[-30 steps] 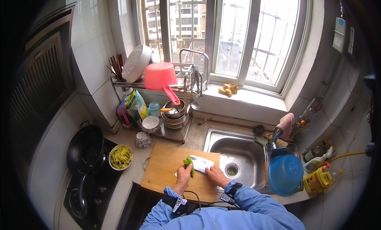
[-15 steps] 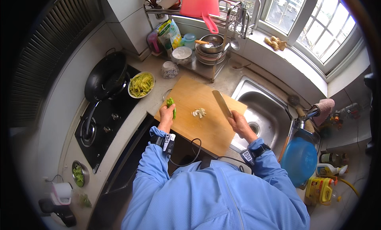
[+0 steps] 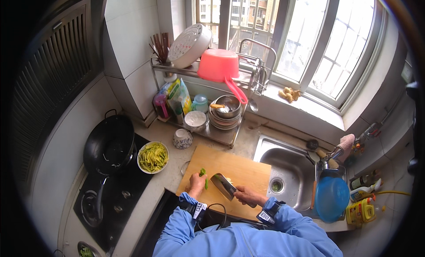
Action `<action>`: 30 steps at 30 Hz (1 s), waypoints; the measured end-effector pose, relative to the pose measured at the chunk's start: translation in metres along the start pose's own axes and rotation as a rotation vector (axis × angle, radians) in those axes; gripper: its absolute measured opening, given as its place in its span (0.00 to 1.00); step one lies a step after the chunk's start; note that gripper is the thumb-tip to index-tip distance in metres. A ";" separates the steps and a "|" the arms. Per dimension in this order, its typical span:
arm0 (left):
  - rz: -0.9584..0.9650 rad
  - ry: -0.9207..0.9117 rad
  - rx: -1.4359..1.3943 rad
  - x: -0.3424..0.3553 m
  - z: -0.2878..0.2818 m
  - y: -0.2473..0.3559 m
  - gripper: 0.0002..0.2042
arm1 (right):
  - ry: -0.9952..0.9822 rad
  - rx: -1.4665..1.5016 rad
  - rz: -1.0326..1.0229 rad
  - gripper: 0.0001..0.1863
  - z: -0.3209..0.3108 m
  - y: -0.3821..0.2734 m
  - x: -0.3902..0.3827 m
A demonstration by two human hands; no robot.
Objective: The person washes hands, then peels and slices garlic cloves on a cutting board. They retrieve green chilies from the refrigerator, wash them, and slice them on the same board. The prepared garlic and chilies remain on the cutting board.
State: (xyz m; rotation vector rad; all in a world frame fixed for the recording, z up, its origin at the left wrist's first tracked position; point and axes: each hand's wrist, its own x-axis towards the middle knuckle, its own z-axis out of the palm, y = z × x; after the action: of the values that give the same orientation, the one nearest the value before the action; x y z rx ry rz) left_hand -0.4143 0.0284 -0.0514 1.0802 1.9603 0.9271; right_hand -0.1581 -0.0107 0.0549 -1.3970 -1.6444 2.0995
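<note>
While L hand point(image 3: 195, 184) pins green veg point(image 3: 203, 175), R hand point(image 3: 246, 195) grips cleaver point(image 3: 222, 186); bowl point(image 3: 152, 157) w/ yellow-green strips.

A: What can't you make out on the cutting board point(image 3: 241, 168)?

B: The green vegetable point(image 3: 203, 175) at nine o'clock of the knife point(image 3: 224, 186) is too small to name. Pale bits at twelve o'clock of the blade are half hidden by it.

A: And the hands?

B: The left hand point(image 3: 195, 184) covers the vegetable's lower end; its fingertips are too small to tell apart. The right hand point(image 3: 249, 196) hides the knife handle.

A: Anything cut off?

B: A small dish point(image 3: 85, 251) at six o'clock of the wok point(image 3: 109, 144) runs off the bottom edge.
</note>
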 end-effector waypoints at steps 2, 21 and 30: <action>0.055 -0.039 0.044 0.007 -0.001 -0.002 0.15 | 0.051 -0.016 0.039 0.12 0.005 -0.003 0.001; 0.217 -0.146 0.016 0.010 0.028 0.009 0.18 | 0.442 0.161 0.020 0.12 0.039 0.011 0.011; 0.361 0.107 0.302 0.026 0.013 -0.002 0.11 | 0.432 0.132 0.022 0.12 0.035 0.014 0.014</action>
State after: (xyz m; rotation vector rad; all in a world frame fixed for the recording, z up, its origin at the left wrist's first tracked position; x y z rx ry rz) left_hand -0.4149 0.0535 -0.0656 1.6277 2.0769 0.9050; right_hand -0.1853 -0.0323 0.0350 -1.6792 -1.3022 1.7171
